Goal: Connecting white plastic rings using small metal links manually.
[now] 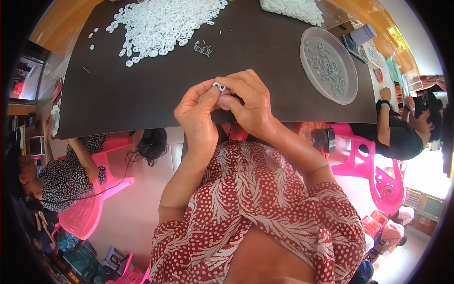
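Just past the table's near edge, both of my hands meet around a small white plastic piece (219,86) with round openings. My left hand (197,112) pinches it from the left between thumb and fingers. From the other side my right hand (249,100) closes on the same piece, its thumb below and its fingertips above. The fingers cover much of the piece, so I cannot see whether a screw is in it. Farther off lies a small heap of grey screws (202,48), touched by neither hand.
A large pile of white oval pieces (158,28) covers the far left of the dark table (265,57). A round clear tray (349,64) at right holds grey screws (329,68). Behind it are a bag of white pieces (294,9), a phone (354,48) and a lidded cup (363,34). People sit at both sides.
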Tool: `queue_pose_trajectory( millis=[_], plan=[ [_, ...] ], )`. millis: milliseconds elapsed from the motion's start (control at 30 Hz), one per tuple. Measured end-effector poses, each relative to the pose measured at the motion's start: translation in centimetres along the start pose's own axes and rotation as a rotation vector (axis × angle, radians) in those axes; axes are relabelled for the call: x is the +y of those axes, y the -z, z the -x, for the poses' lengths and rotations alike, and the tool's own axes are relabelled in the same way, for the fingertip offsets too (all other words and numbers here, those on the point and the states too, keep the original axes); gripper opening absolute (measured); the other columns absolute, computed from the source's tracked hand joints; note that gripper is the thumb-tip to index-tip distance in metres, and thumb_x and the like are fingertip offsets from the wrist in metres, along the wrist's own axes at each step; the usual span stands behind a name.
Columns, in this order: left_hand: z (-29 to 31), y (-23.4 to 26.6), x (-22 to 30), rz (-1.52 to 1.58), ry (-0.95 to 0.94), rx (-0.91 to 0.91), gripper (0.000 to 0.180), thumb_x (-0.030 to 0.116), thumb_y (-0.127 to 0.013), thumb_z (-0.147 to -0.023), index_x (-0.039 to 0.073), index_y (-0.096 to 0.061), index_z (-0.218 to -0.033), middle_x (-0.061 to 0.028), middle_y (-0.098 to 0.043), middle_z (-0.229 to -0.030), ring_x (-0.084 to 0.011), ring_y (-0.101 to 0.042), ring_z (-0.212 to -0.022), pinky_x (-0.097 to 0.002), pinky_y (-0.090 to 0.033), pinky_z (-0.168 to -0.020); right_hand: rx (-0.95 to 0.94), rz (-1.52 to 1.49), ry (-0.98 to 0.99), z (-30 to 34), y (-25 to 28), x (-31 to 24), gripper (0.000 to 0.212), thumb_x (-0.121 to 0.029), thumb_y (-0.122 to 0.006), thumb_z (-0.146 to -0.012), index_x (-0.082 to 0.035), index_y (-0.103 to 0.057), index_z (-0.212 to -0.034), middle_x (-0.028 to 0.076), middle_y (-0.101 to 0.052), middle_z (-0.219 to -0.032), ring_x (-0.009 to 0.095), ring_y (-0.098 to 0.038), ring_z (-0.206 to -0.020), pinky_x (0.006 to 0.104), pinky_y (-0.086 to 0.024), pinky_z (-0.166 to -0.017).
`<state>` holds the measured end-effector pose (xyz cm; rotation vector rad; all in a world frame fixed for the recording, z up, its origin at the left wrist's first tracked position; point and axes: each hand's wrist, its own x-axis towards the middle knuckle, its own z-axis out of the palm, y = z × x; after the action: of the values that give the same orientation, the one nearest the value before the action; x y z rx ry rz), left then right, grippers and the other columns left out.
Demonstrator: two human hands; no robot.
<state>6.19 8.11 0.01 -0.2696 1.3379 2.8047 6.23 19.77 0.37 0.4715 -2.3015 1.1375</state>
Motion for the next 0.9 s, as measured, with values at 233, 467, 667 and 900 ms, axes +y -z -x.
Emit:
queue_pose_trajectory(
  millis=[233, 467, 667, 900],
  plan=[
    [0.1, 0.3, 0.3, -0.016, -0.010, -0.044, 0.019, -0.004, -0.056, -0.084, -0.010, -0.059, -0.102, -0.0093, -0.063, -0.080, -0.0120, -0.060, -0.066, -0.0225, -0.049, -0.062, 0.041, 0.027, 0.046, 0.1, 0.0, 0.2, 0.027, -0.001, -0.069, -0.063, -0.001, -0.063, -0.089, 0.009, -0.062, -0.083, 0.025, -0.054, -0.073, 0.0341, -0.046, -0.062],
    [-0.1, 1.6, -0.1, -0.078, -0.092, -0.228, 0.021, 0.004, -0.059, -0.088, -0.006, -0.062, -0.106, -0.0084, -0.063, -0.085, -0.0125, -0.057, -0.068, -0.0231, -0.047, -0.066, 0.062, 0.007, 0.080, 0.2, 0.1, 0.1, 0.027, 0.001, -0.069, -0.063, 0.001, -0.063, -0.089, 0.009, -0.062, -0.081, 0.025, -0.054, -0.069, 0.0333, -0.046, -0.060],
    [0.1, 1.9, -0.6, -0.090, -0.192, -0.192, 0.022, 0.006, -0.061, -0.087, -0.006, -0.062, -0.106, -0.0078, -0.063, -0.091, -0.0110, -0.057, -0.076, -0.0232, -0.047, -0.070, 0.101, -0.033, 0.117, 0.3, -0.1, -0.1, 0.027, 0.001, -0.070, -0.063, 0.001, -0.063, -0.089, 0.010, -0.062, -0.081, 0.024, -0.054, -0.068, 0.0324, -0.046, -0.058],
    [0.4, 2.1, -1.5, -0.098, -0.343, -0.166, 0.019, 0.009, -0.058, -0.090, -0.006, -0.062, -0.101, -0.0060, -0.062, -0.092, -0.0089, -0.055, -0.080, -0.0205, -0.045, -0.073, 0.111, -0.084, 0.125, 0.5, -0.5, -0.6, 0.030, 0.001, -0.071, -0.065, 0.004, -0.064, -0.094, 0.011, -0.064, -0.083, 0.019, -0.053, -0.066, 0.0285, -0.044, -0.056]
  ],
)
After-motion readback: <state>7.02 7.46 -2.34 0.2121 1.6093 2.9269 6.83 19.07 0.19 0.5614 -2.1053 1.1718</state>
